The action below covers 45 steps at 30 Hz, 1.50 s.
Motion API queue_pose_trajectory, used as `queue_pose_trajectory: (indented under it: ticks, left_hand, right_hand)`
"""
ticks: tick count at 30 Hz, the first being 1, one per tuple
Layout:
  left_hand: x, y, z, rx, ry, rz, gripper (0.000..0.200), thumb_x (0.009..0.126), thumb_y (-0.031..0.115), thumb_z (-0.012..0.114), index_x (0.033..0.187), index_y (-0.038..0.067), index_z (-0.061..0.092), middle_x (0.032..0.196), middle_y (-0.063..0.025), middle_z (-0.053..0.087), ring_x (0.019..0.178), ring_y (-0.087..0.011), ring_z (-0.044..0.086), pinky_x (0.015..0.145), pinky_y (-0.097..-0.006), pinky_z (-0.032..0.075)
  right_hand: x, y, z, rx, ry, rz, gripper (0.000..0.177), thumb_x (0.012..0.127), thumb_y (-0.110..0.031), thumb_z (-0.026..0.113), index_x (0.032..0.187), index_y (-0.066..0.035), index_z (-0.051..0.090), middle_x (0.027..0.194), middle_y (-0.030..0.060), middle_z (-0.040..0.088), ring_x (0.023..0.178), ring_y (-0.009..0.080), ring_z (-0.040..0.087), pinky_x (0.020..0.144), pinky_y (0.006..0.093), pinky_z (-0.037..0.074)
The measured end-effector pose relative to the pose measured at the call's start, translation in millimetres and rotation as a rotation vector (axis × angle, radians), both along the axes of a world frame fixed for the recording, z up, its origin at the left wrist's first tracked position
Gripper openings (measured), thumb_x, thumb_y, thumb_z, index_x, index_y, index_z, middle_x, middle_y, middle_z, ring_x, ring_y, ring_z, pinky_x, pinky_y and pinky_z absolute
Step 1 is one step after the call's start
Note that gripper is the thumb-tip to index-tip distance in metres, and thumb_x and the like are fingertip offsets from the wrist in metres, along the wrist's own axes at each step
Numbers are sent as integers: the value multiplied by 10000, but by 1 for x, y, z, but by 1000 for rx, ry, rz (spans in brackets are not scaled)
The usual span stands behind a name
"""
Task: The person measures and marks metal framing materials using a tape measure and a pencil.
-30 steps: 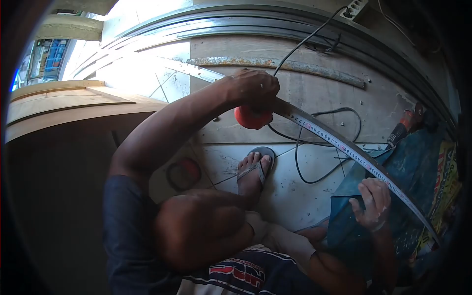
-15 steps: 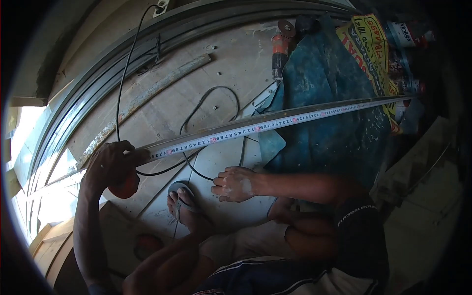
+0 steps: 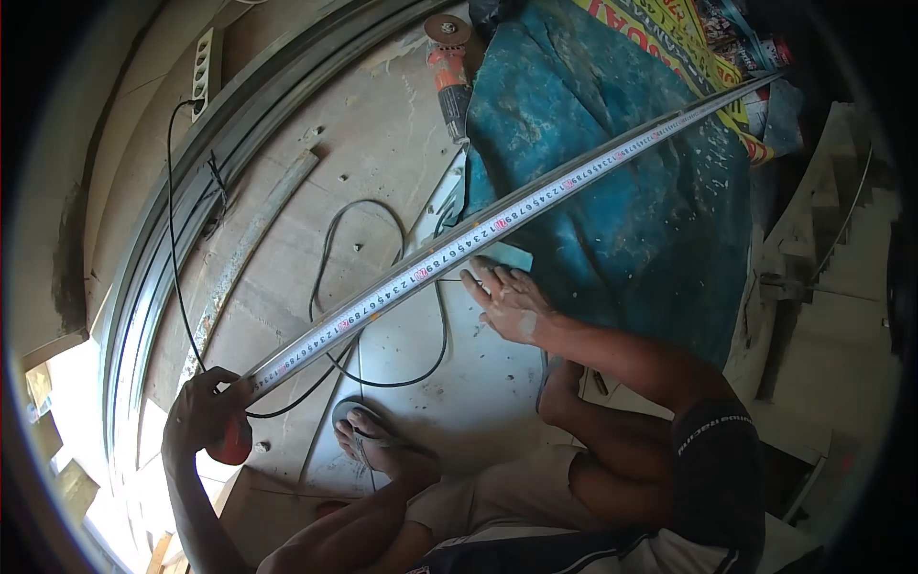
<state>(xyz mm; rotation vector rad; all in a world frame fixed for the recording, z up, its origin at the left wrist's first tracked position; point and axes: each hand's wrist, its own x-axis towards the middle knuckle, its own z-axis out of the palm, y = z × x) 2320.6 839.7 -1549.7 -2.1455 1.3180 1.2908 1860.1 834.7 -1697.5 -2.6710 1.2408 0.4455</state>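
Observation:
My left hand [image 3: 206,407] is closed round a tape measure whose red case [image 3: 230,440] shows below the fingers. From it the white blade [image 3: 421,273] runs far out to the upper right, lying along a long metal bar [image 3: 555,177]. The near end of the bar is at the thumb of this hand. My right hand [image 3: 512,298] has its fingers spread, palm down, with the fingertips just below the blade. A pale flat piece [image 3: 507,256] lies partly beneath those fingers.
An angle grinder [image 3: 448,81] lies above the blue-green sheet [image 3: 612,86]. A black cable [image 3: 330,225] loops over the floor from a power strip [image 3: 203,72]. Also there are a rusty metal strip [image 3: 253,249], a yellow printed banner [image 3: 660,43] and long metal profiles [image 3: 143,268].
My right hand has moved up to the tape blade and its fingers have spread. The view has shifted, so the bar and tape now slant more steeply. My left hand keeps its hold.

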Motion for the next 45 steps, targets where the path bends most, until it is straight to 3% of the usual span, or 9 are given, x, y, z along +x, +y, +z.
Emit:
queue_pose_trajectory:
  ticks: [5,12,20,26,32,34,40,42,45]
  left_hand:
    - [7,7,-10,-51,31,15,539,891,492,670,1083,-9,713,739,-135,714,661,-203,700,620,-351,540]
    - [7,11,-9,-69,45,25,567,878,490,674,1104,-30,699,742,-143,717,646,-203,696,603,-349,538]
    - [-1,11,-5,-102,93,41,449,907,410,686,1080,-3,707,734,-97,692,597,-129,631,510,-298,481]
    - [-2,17,-4,-131,70,39,398,941,372,661,1096,8,714,731,-83,686,657,-122,631,597,-305,493]
    - [14,25,-23,-130,69,74,447,921,417,649,1100,11,702,720,-55,633,632,-133,577,587,-307,462]
    - [32,28,-40,-91,95,108,429,933,410,632,1113,25,693,739,-41,612,635,-134,567,586,-307,457]
    - [39,31,-44,-114,189,135,396,976,402,607,1109,32,659,736,-34,579,620,-129,577,563,-285,460]
    - [30,28,-38,-85,196,143,394,975,394,605,1104,25,656,729,-36,579,609,-132,584,549,-289,461]
    - [32,22,-40,-47,160,203,374,965,354,609,1095,6,650,705,-42,579,582,-143,602,521,-298,467]
  right_hand:
    - [-43,-25,13,-61,325,-109,754,875,-355,672,1503,-61,377,1466,112,432,1178,268,493,968,410,368]
    - [-103,-58,50,-212,266,-265,710,847,-330,704,1467,-96,451,1470,96,432,1172,247,487,947,405,370]
    - [-172,-105,63,-330,442,-558,742,916,-233,627,1566,-376,300,1560,89,327,1234,277,454,1017,453,383]
    - [-218,-127,65,-346,605,-642,743,985,-103,453,1577,-466,187,1441,133,432,1209,290,517,972,415,460]
    - [-235,-134,68,-196,388,-652,785,916,-53,476,1573,-422,256,1344,206,485,1180,361,565,931,424,506]
    - [-203,-131,67,-44,389,-648,727,947,-322,632,1576,-348,268,1479,257,371,1296,393,490,1027,466,467]
    - [-185,-85,49,-110,299,-627,671,920,-414,650,1522,-245,408,1609,265,163,1381,482,364,1123,491,383]
    - [-207,-48,41,-280,185,-372,544,919,-379,620,1394,-133,520,1558,239,312,1367,418,424,1043,481,455]
    - [-208,11,37,219,210,-444,338,917,-311,595,1164,-81,593,1255,138,603,1200,314,570,913,504,514]
